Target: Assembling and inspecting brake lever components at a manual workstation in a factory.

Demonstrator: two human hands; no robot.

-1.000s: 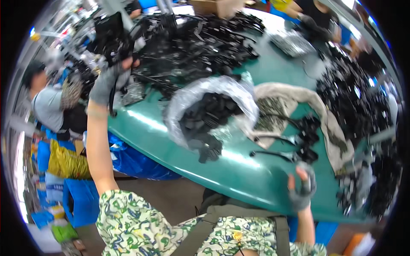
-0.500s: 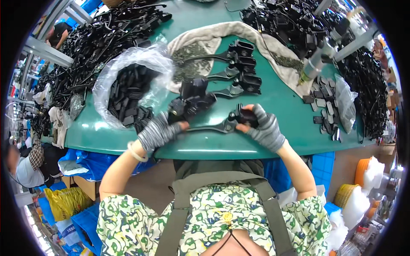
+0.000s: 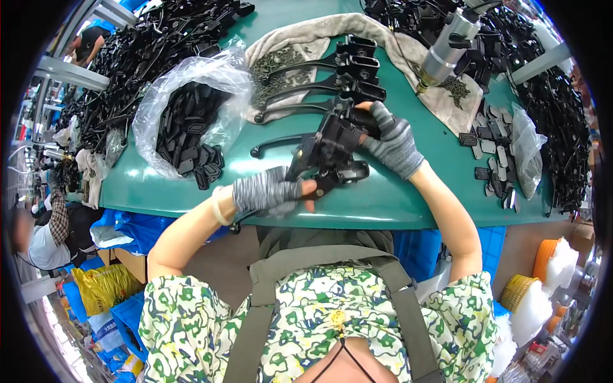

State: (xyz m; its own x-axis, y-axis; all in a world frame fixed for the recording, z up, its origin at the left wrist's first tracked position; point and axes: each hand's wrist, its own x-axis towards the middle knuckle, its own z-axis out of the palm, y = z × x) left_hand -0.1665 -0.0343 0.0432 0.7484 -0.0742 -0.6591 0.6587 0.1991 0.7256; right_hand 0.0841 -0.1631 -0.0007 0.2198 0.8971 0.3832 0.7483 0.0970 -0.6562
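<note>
My left hand (image 3: 271,191), in a grey fingerless glove, is closed round black brake lever assemblies (image 3: 329,143) above the table's near part; how many it holds I cannot tell. One lever sticks out below that wrist. My right hand (image 3: 394,143), gloved alike, grips the boxy end of another brake lever assembly at the near end of a row, thumb and forefinger apart around it. That row of brake lever assemblies (image 3: 357,67) lies with levers pointing left. The bunch in my left hand partly hides the parts beneath it.
Left, a clear plastic bag (image 3: 150,127) holds small black pieces. Heaps of black levers (image 3: 143,70) line both sides. A beige cloth (image 3: 338,24) carries small screws (image 3: 281,73). A silver power screwdriver (image 3: 444,54) hangs at upper right, above flat black pieces (image 3: 491,143).
My left hand has moved right with its brake lever assemblies, over the near table. My right hand has moved away from me to the row's near end. The hanging screwdriver has swung left.
</note>
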